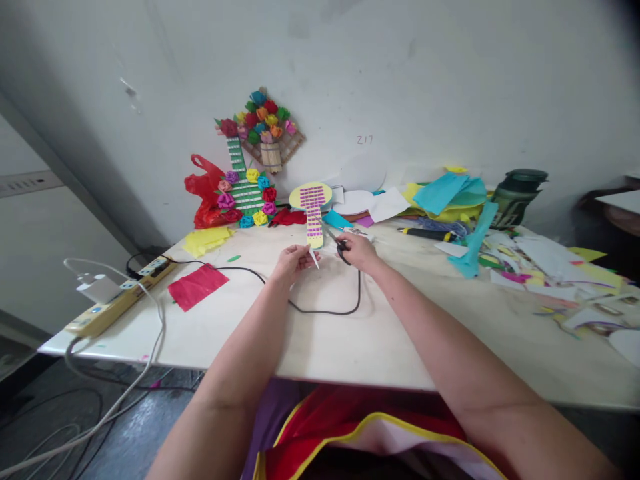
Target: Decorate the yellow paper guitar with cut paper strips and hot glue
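Note:
My left hand [291, 263] pinches a small white pointed strip of paper [315, 258] above the table. In my right hand [362, 253] is a pair of scissors [342, 247], its black handles around the fingers and its blades angled up and left, apart from the strip. Just beyond both hands, a pale yellow paddle-shaped craft [315, 241] with rows of purple pieces leans at the back of the table. Its narrow end points toward me.
A black cord [325, 312] loops across the white table [350, 353]. At left are a red paper square [199, 287] and a power strip [90, 323]. Paper flowers [253, 175] decorate a green craft at the back. Paper scraps [540, 257] and a dark bottle [520, 193] stand right.

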Available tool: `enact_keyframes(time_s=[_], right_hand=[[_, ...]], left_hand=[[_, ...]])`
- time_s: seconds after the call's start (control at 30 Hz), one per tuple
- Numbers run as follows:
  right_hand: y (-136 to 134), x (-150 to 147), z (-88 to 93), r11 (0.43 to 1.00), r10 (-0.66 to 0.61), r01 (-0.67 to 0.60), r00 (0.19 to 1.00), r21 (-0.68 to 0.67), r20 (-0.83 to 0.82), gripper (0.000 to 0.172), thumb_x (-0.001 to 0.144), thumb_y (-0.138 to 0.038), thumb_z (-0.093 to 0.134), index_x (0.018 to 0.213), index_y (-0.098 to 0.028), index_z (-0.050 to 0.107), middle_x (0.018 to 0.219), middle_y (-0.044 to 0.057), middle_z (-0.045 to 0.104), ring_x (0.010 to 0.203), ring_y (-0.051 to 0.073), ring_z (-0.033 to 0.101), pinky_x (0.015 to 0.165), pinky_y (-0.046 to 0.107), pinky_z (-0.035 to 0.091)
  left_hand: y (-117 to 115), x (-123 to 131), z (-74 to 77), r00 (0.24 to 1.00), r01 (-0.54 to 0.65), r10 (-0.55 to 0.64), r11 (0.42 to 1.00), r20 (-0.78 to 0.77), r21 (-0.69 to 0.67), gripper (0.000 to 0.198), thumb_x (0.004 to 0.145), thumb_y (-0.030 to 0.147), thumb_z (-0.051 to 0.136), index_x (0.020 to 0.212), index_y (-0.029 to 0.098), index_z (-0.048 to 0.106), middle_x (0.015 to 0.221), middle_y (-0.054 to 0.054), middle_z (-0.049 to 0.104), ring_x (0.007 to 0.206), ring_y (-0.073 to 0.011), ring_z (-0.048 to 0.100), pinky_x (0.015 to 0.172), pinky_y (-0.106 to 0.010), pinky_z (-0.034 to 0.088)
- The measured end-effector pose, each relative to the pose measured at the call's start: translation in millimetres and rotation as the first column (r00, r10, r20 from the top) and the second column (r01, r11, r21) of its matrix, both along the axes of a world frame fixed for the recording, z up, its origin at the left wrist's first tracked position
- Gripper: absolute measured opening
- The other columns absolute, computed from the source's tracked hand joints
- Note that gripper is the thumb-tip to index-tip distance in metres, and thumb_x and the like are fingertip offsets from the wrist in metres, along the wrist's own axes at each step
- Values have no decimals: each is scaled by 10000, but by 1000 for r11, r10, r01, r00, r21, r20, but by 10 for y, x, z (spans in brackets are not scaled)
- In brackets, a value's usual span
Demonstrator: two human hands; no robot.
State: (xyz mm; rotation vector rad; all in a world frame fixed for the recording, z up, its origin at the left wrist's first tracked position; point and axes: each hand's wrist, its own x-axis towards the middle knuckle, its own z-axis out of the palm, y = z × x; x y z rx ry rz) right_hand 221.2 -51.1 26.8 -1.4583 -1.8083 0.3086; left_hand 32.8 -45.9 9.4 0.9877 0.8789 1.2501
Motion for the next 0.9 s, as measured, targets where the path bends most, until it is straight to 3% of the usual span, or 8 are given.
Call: enact_keyframes(time_s=[0.13,0.27,0.37,0.5,0.73,0.83,0.9], right_hand=[[7,209,104,982,-170,179,975,-58,144,285,653,-310,627,929,-268,682,823,11,691,752,188,613,586,245,414],[77,342,65,969,-61,86,992,-232,111,332,628,-453,649,891,-258,707,727,-5,683,538,135,590,530,239,416],[130,381,19,964,6,18,996,-265,88,365,620,-477,654,894,-243,712,687,-10,676,476,117,564,508,236,413],[107,341,25,975,38,13,974,-221,224,326,604,-413,679,882,-248,717,751,-5,691,557,125,583,515,223,402],[-93,68,71,982,164,-88,839,-168,518,272,687,-337,606,915,-242,722,836,33,698,791,168,604,609,225,388],[-147,7,81,976,204,-122,788,-178,580,240,703,-299,591,894,-242,726,931,52,689,843,188,602,617,236,384],[-156,-11,80,984,167,-102,804,-145,571,215,718,-266,574,866,-246,729,971,52,683,871,198,601,616,241,385]], left_hand=[[33,-14,-19,998,-59,59,998,14,2,173,684,191,669,689,122,510,629,-91,666,574,-164,652,507,-218,491],[92,-39,-67,989,-144,144,989,30,22,198,650,154,695,751,112,530,632,-91,665,593,-165,655,564,-233,503],[117,-49,-93,980,-197,195,979,51,49,240,624,151,717,772,116,531,639,-87,668,616,-179,661,645,-296,524],[121,-56,-89,964,-263,259,962,51,72,265,594,173,737,788,113,567,651,-66,670,611,-156,651,663,-295,518],[130,-66,-59,936,-348,340,932,89,99,274,546,200,766,755,108,615,641,-40,655,550,-103,601,637,-259,498],[128,-52,-54,935,-344,333,935,122,88,256,549,175,763,741,104,610,631,-39,649,580,-111,614,680,-277,511],[120,-36,-51,936,-337,326,938,130,77,242,561,162,755,741,105,603,629,-32,646,591,-110,618,699,-282,516]])
